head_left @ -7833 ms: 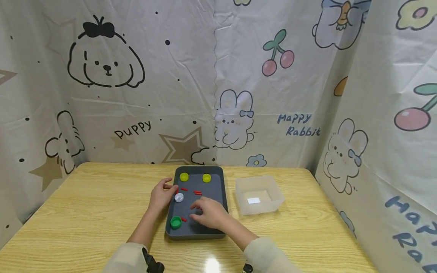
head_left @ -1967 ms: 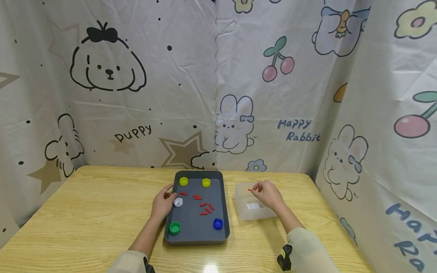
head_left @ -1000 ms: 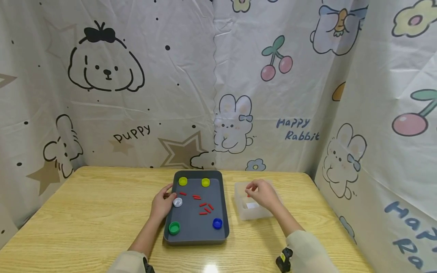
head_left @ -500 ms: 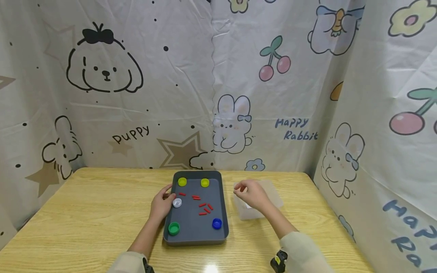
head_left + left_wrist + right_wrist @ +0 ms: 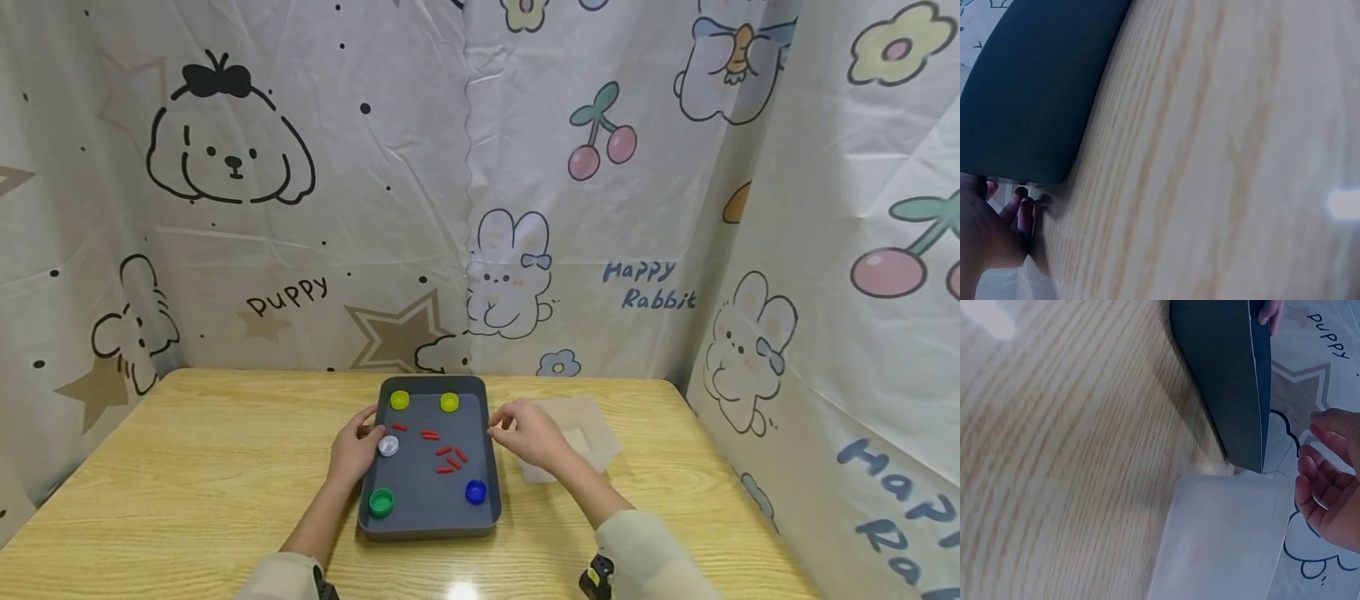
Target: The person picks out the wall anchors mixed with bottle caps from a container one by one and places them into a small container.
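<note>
A dark grey tray (image 5: 427, 510) holds several short red sticks (image 5: 445, 451) and small round caps: two yellow caps (image 5: 449, 402), a white cap (image 5: 388, 447), a green cap (image 5: 382, 502) and a blue cap (image 5: 476, 492). My left hand (image 5: 354, 447) grips the tray's left side, thumb at the rim and fingers along the outer wall. Beside the opposite rim hovers my right hand (image 5: 534, 433), fingers loosely bent with nothing between them. The right wrist view shows that right hand (image 5: 1335, 487) in the air above a translucent box (image 5: 1222, 531).
Right of the tray stands the translucent plastic box (image 5: 592, 417), partly covered by the right hand in the head view. All this is on a wood-grain table (image 5: 247, 433). A printed cloth (image 5: 360, 208) hangs behind it and along the sides.
Two seconds ago my right hand pinched a red stick over the box; now it is bare and has moved left to the tray. The stick once beside the green cap is no longer there.
</note>
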